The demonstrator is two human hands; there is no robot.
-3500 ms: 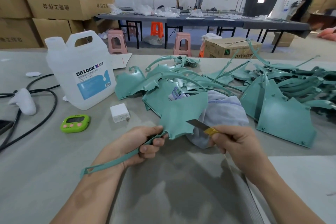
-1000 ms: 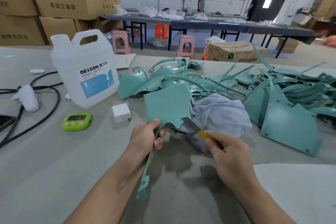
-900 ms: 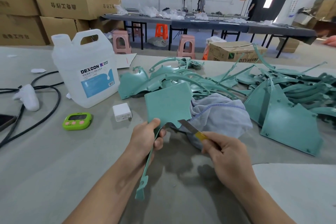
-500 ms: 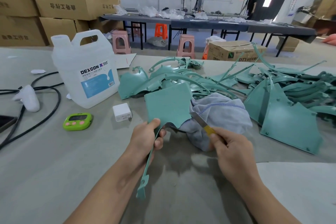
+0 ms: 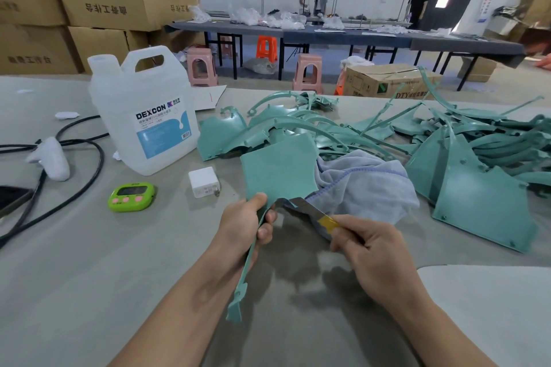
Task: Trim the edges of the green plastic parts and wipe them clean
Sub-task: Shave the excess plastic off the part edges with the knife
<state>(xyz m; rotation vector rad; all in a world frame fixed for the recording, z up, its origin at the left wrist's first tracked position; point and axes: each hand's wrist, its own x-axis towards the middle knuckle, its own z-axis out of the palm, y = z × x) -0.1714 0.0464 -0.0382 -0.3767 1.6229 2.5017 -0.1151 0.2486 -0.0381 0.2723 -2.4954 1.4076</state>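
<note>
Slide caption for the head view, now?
Left hand grips a flat green plastic part while right hand holds a yellow-wrapped metal blade against its lower edge.

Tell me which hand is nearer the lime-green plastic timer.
Left. The left hand is right of the lime-green plastic timer; the right hand, gripping a yellow-taped metal blade, is farther right.
</note>
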